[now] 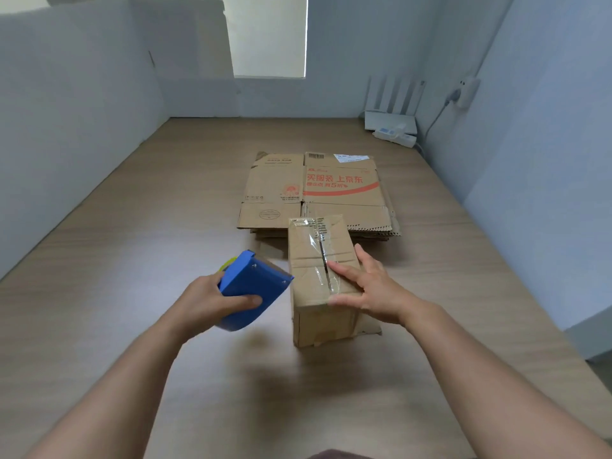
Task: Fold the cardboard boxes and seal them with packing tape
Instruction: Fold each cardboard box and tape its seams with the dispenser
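Left hand (pixel 205 303) gripping the blue tape dispenser (pixel 255 283), I'm pressing tape (pixel 314 241) on one cardboard box (pixel 336 241) with flat right hand (pixel 364 286); far flattened boxes (pixel 331 190) awaiting folding

We log a light-brown wood-grain surface (pixel 132 260) running near to far; floor or tabletop, we cannot tell. Soft shadow lies on its near part. A pale blue-grey left wall (pixel 66 94) and right wall (pixel 546 127) close it in. Far centre is a window (pixel 268 34), pale blind, bright with daylight. In the far right corner we see a white router (pixel 390 119) with upright antennas and a power strip (pixel 395 135) just in front. A socket (pixel 465 91) sits on the right wall, its grey cable (pixel 437 117) dropping toward that corner.
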Motion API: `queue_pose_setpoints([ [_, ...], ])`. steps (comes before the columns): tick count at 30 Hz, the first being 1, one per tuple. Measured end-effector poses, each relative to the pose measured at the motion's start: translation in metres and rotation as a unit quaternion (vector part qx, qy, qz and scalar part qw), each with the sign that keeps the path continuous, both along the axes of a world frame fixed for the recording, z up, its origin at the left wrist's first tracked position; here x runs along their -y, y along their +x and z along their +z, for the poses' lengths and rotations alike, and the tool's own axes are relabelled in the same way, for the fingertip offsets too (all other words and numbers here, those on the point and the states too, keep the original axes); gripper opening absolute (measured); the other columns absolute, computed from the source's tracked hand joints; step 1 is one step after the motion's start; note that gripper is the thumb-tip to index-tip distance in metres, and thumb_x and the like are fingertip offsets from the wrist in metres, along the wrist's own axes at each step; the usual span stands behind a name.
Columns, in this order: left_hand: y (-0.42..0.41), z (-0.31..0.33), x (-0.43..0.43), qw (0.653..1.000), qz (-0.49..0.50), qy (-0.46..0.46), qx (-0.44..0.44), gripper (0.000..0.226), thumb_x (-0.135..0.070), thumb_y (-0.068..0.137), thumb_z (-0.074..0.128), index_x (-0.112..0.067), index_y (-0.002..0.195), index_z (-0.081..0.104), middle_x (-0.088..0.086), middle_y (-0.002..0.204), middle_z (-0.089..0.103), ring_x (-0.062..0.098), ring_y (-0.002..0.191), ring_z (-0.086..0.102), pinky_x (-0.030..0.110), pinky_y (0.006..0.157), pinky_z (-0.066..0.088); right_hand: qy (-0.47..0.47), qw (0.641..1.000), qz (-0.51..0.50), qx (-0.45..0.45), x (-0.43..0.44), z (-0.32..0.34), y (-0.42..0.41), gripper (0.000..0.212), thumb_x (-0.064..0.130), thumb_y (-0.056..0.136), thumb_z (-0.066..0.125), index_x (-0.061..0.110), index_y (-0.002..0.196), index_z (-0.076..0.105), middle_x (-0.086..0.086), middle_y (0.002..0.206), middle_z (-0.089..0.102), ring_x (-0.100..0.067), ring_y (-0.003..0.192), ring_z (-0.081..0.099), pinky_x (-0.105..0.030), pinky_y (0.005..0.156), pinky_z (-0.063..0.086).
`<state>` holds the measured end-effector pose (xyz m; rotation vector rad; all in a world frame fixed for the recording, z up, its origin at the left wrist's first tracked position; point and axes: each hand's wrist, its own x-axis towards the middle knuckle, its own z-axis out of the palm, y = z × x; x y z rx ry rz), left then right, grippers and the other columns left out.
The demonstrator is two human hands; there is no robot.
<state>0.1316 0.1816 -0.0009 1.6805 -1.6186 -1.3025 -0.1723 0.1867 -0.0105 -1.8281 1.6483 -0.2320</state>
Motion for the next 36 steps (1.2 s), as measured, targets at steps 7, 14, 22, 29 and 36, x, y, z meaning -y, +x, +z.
queue_pose_setpoints([
  [7, -0.019, 0.041, -0.004, 0.989, -0.127, -0.061, -0.034, 0.028, -0.02, 0.074, 0.081, -0.032, 0.094, 0.066, -0.015, 0.086, 0.07, 0.003, 0.077, 0.065, 0.012, 0.058, 0.05, -0.137, 0.978, -0.009, 0.156, -0.004, 0.053, 0.016, 0.057, 0.042, 0.09, 0.059, 0.035, 0.142, 0.038, 0.009, 0.152, 0.029, -0.01, 0.141, 0.022, -0.034, 0.114, 0.021],
  [14, -0.027, 0.045, -0.005, 0.985, -0.166, -0.046, -0.007, 0.031, -0.029, 0.072, 0.083, -0.035, 0.097, 0.064, -0.021, 0.089, 0.068, 0.001, 0.081, 0.065, 0.014, 0.06, 0.05, -0.181, 0.947, 0.001, 0.264, -0.013, 0.071, 0.039, 0.007, 0.013, 0.086, 0.068, 0.013, 0.091, 0.072, 0.007, 0.085, 0.066, -0.009, 0.081, 0.058, -0.027, 0.079, 0.05],
  [22, -0.035, 0.05, -0.007, 0.99, -0.14, -0.035, 0.006, 0.043, -0.056, 0.056, 0.072, -0.033, 0.091, 0.066, -0.021, 0.083, 0.069, 0.002, 0.074, 0.066, 0.016, 0.058, 0.047, -0.231, 0.943, -0.014, 0.241, -0.017, 0.068, 0.044, 0.006, 0.013, 0.087, 0.067, 0.008, 0.083, 0.066, 0.003, 0.076, 0.061, -0.011, 0.07, 0.054, -0.031, 0.07, 0.05],
  [29, -0.043, 0.059, -0.004, 0.989, -0.145, -0.01, -0.037, 0.064, -0.065, 0.043, 0.071, -0.027, 0.095, 0.065, -0.013, 0.083, 0.072, 0.008, 0.075, 0.069, 0.016, 0.06, 0.049, -0.288, 0.923, -0.073, 0.246, -0.013, 0.07, 0.046, 0.013, 0.011, 0.086, 0.068, 0.009, 0.074, 0.062, 0.008, 0.074, 0.055, -0.003, 0.067, 0.047, -0.012, 0.064, 0.038],
  [36, -0.036, 0.077, 0.001, 0.986, -0.165, -0.012, 0.029, 0.088, -0.084, 0.024, 0.069, -0.021, 0.086, 0.067, -0.007, 0.076, 0.071, 0.014, 0.069, 0.068, 0.025, 0.065, 0.049, -0.191, 0.919, -0.106, 0.329, -0.018, 0.064, 0.039, 0.016, 0.008, 0.088, 0.064, 0.003, 0.073, 0.061, 0.003, 0.063, 0.056, -0.002, 0.052, 0.046, -0.017, 0.051, 0.042],
])
